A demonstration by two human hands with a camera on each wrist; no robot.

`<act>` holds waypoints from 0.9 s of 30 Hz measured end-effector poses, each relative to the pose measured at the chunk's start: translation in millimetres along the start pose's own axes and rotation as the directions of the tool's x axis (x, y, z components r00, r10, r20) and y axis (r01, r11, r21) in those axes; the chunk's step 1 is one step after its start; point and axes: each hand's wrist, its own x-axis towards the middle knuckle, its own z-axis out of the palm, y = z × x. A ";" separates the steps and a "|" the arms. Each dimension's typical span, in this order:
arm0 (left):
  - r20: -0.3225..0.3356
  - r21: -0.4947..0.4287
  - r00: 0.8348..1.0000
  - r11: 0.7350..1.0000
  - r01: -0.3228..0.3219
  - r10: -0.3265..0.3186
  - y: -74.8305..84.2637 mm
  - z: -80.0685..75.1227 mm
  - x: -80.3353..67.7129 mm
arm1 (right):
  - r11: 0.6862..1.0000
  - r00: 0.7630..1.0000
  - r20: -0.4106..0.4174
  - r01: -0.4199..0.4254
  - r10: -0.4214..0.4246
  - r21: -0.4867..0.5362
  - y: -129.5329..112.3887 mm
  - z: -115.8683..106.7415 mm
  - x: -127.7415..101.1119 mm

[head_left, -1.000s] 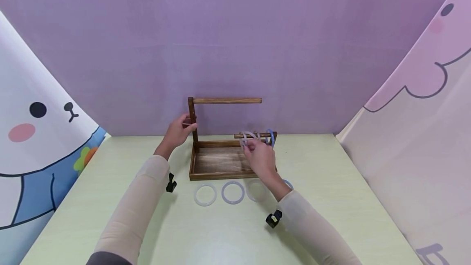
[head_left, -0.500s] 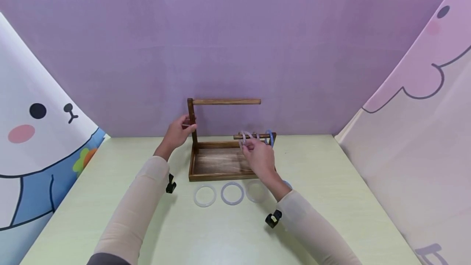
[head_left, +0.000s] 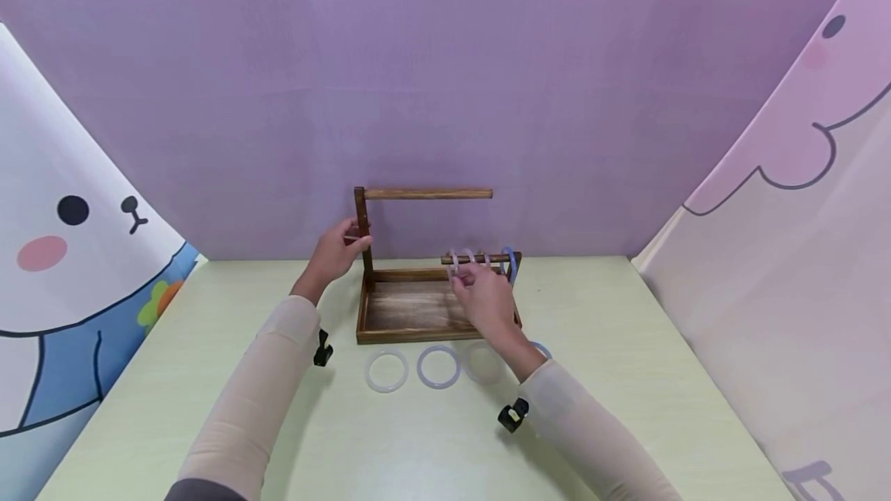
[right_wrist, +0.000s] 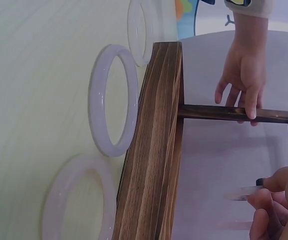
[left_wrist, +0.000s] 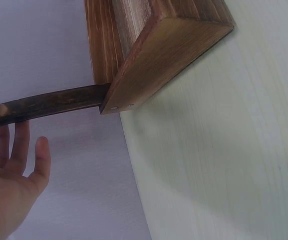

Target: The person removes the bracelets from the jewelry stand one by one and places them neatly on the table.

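Note:
A dark wooden bangle rack (head_left: 418, 335) has a tray base, an upper bar (head_left: 428, 193) and a shorter lower bar (head_left: 445, 260). My left hand (head_left: 332, 255) grips its left post (left_wrist: 49, 104), thumb on the near side and fingers behind. Near the lower bar's free left end, my right hand (head_left: 489, 301) pinches a pale lilac bangle (head_left: 453, 257) that hangs around the bar. In the right wrist view this bangle (right_wrist: 241, 193) is blurred between fingertips and thumb. More pale bangles and a blue bangle (head_left: 513, 263) hang farther right, partly hidden by the hand.
In front of the tray a whitish bangle (head_left: 368, 371), a lilac bangle (right_wrist: 98, 107) and a third pale bangle (head_left: 469, 368) lie in a row on the table (head_left: 404, 447). A blue bangle (head_left: 543, 349) beside them is partly covered by my right wrist. A purple backdrop (head_left: 431, 99) stands behind.
My right hand has shifted slightly left along the lower bar with the pinched bangle. The left hand stays on the post.

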 end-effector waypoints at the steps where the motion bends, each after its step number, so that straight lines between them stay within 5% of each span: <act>1: 0.001 0.003 1.000 1.000 0.001 -0.001 -0.5 0.1 0.1 | 1.000 1.000 0.000 0.004 -0.004 -0.004 -0.8 0.3 -0.2; 27: 0.001 0.012 1.000 1.000 0.002 -0.002 -3.6 0.6 1.2 | 0.993 0.993 0.046 0.112 -0.113 0.026 -14.0 10.7 -4.9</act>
